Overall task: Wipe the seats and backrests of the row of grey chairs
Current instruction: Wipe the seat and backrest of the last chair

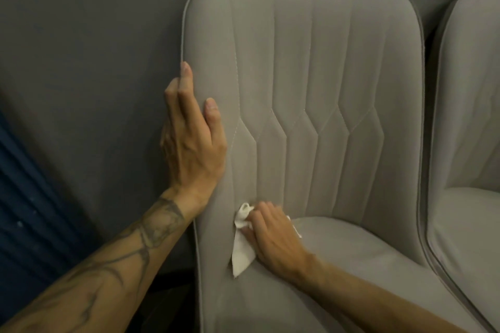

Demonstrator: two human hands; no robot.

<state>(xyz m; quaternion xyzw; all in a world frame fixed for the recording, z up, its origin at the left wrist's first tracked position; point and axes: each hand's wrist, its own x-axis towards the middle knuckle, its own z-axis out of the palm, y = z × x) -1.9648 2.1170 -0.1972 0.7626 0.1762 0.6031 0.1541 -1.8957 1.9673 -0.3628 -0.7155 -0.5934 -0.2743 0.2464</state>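
Observation:
A grey upholstered chair fills the view, its stitched backrest [311,76] upright and its seat [338,265] below. My left hand [192,140] grips the backrest's left edge, thumb on the front face and fingers around the side. My right hand [273,238] presses a white cloth [242,249] into the crease where backrest meets seat, at the left side. Part of the cloth is hidden under the hand.
A second grey chair [468,143] stands close on the right, almost touching. A dark grey wall [94,48] runs behind the chairs. A dark blue ribbed surface [27,211] lies at the lower left.

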